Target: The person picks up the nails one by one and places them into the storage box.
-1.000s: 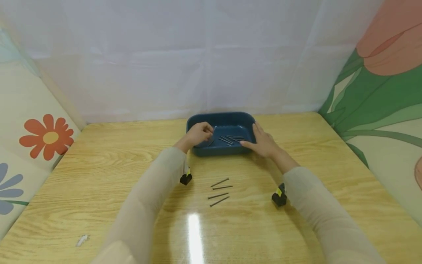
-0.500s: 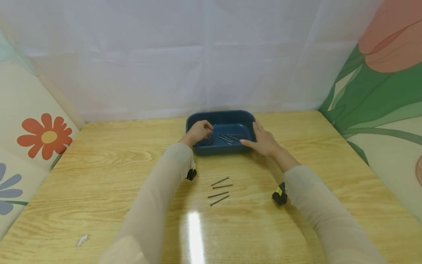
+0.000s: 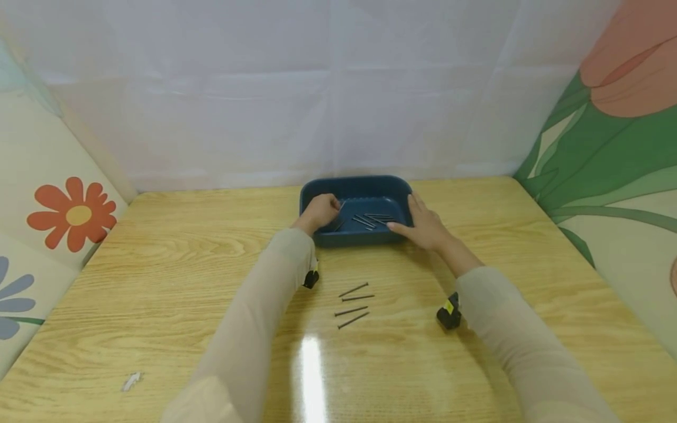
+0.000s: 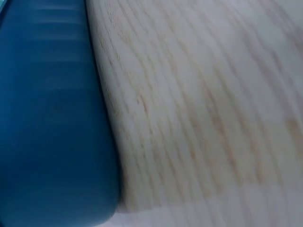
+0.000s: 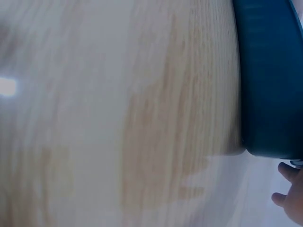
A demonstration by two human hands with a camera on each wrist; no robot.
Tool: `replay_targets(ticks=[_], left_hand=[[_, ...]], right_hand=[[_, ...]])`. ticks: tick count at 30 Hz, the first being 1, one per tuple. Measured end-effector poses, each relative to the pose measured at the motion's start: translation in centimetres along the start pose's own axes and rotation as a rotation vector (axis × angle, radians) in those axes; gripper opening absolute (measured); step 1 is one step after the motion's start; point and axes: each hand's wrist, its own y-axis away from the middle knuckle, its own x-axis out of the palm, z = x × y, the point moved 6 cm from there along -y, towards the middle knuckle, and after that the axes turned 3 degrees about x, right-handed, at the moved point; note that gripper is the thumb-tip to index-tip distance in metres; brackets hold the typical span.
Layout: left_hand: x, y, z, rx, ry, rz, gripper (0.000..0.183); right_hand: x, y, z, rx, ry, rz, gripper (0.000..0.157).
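Near the back of the table stands a blue plastic tray [image 3: 349, 239] with several nails [image 3: 365, 221] in it, most of them to the right of its middle. My left hand [image 3: 319, 211] reaches over the tray's left part with curled fingers. They pinch a thin nail [image 3: 342, 205], partly hidden by the hand. My right hand [image 3: 427, 229] rests on the tray's front right corner, its fingers straight along the right rim and its thumb over the front rim. The left wrist view takes in only the tray's outer wall [image 4: 52, 132]; fingertips [image 5: 287, 172] show past the tray's end in the right wrist view.
In front of the tray, several nails [image 3: 353, 306] lie in a rough column on the wooden table [image 3: 174, 264]. A white scrap or mark [image 3: 131, 381] is at the front left. A white sheet [image 3: 233, 106] hangs behind the tray; floral panels [image 3: 79, 217] flank the table.
My left hand and forearm have shifted slightly to the right over the tray. The right hand stays on the corner, and the nails on the table have not moved.
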Motion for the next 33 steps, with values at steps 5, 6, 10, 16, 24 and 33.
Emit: replay_targets(ticks=[5,6,10,16,24,33], left_hand=[[0.8,-0.8,0.8,-0.031,-0.11,0.049,0.01],[1.1,-1.2,1.2,-0.021,-0.118,0.051,0.01],[1.3,-1.2,1.3,0.006,-0.148,0.068,0.011],[-1.6,3.6,-3.7,-0.068,-0.192,0.117,0.016],[-3.4,6.6,-7.3,-0.02,-0.254,0.141,0.038],[-1.4,4.6,-4.7,-0.045,-0.335,0.16,0.036]], right_hand=[[0.0,0.1,0.1,0.002,-0.012,-0.001,0.096],[0.0,0.1,0.1,0.003,-0.012,-0.002,0.096],[-0.1,0.2,0.3,0.006,-0.012,-0.001,0.097],[-0.1,0.3,0.6,0.0,-0.015,0.003,0.096],[0.0,0.1,0.5,-0.008,-0.009,-0.001,0.096],[0.2,0.3,0.4,-0.003,-0.009,-0.002,0.096]])
